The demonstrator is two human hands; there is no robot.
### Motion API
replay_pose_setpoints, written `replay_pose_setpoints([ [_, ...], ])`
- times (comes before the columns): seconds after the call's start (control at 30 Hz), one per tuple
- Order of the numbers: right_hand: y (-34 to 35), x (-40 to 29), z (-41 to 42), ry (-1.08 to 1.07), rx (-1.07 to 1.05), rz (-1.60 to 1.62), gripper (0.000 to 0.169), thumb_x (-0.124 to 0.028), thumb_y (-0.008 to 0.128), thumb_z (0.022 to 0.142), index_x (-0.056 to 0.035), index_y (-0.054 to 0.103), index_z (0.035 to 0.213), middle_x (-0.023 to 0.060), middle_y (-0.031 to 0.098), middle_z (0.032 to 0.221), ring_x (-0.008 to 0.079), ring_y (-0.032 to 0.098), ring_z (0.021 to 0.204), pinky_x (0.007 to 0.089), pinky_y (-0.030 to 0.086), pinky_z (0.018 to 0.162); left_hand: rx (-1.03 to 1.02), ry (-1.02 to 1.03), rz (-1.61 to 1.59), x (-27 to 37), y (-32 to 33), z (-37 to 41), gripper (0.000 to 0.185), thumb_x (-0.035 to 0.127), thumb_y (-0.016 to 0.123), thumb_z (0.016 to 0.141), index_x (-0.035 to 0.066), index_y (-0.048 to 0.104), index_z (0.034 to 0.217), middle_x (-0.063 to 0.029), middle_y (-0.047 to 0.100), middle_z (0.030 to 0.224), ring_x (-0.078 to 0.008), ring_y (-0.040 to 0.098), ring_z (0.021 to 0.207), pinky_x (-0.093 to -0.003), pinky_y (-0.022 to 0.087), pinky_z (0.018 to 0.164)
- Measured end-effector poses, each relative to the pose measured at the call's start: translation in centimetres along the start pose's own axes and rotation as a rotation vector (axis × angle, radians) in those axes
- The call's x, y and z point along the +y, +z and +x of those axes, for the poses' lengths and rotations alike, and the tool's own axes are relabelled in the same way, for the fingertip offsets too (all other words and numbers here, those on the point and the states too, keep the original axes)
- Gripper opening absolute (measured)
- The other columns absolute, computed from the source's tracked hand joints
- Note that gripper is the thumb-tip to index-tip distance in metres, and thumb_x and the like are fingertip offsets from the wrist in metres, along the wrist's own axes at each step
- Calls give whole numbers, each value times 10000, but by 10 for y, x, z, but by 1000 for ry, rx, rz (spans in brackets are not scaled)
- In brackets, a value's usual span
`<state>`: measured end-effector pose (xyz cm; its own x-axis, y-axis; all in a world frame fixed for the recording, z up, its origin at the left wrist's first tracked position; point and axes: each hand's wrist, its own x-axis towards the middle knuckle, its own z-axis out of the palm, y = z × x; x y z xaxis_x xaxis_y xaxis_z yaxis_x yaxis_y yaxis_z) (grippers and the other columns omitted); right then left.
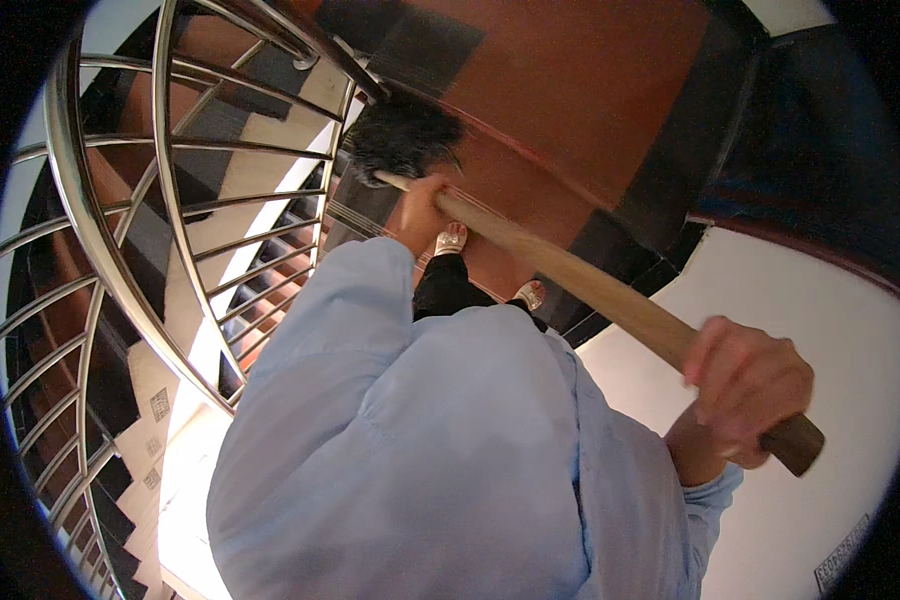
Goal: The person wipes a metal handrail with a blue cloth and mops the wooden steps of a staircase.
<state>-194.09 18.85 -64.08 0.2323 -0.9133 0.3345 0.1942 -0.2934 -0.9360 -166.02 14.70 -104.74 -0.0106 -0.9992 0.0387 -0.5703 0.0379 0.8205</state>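
A long wooden handle [570,274] runs slantwise across the view in front of my body. My right hand [754,390] grips it near its dark end at the lower right. Farther along, my left hand [421,214] is closed around the handle close to its other end. A dark, bristly brush or mop head [405,139] lies on the floor beyond my left hand, beside the foot of the railing. The join between the handle and the head is not clear to see.
A curved stainless steel railing [163,135] fills the left side, with stairs beyond it. My sandalled feet [451,238] stand on red and black flooring [570,90], by a step edge. A white wall [810,315] and a dark panel [810,150] stand to the right.
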Motion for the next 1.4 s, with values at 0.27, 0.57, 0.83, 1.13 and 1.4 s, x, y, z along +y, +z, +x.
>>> replay_pose_setpoints([
  [0.27, -70, -63, -42, -419, -49, -211, 171, -251, 536, 681, -126, 439, 617, -10, 434, 495, 111, 391, 410, 269, 384, 427, 111, 158, -32, 87, -35, 3, 355, 49, 723, 484, 93, 610, 818, -128, 620, 855, -376, 559, 873, -442, 453, 733],
  [0.57, 51, -79, 7, -513, -190, 194, 165, -146, 556, 845, -118, 466, 710, -17, 390, 462, 104, 393, 404, 280, 393, 496, -329, 355, 16, 102, 21, 54, 320, 87, 696, 604, 157, 606, 902, -38, 623, 965, -288, 544, 999, -465, 361, 842],
  [0.83, 45, -24, -22, -218, -61, 23, 229, -161, 645, 770, -103, 455, 656, 0, 442, 494, 154, 423, 409, 330, 395, 456, -163, 99, 182, 18, -84, 85, 460, 49, 601, 733, 119, 549, 1185, -135, 535, 1202, -337, 507, 1105, -468, 412, 874],
  [1.13, 88, 34, 34, -334, 58, 71, 260, -211, 733, 799, -39, 539, 822, 33, 513, 529, 143, 505, 447, 352, 455, 511, 783, 795, 276, 186, -377, 160, 253, -51, 577, 797, 10, 547, 1041, -168, 525, 1007, -354, 551, 898, -406, 461, 797],
  [1.4, 97, 34, 9, -351, 149, 76, 243, -181, 703, 815, -38, 513, 767, 36, 487, 519, 134, 439, 414, 327, 424, 502, 917, 865, 844, 294, -508, 338, 430, 154, 589, 832, 8, 489, 1223, -214, 465, 1265, -371, 445, 1195, -438, 360, 1028],
])
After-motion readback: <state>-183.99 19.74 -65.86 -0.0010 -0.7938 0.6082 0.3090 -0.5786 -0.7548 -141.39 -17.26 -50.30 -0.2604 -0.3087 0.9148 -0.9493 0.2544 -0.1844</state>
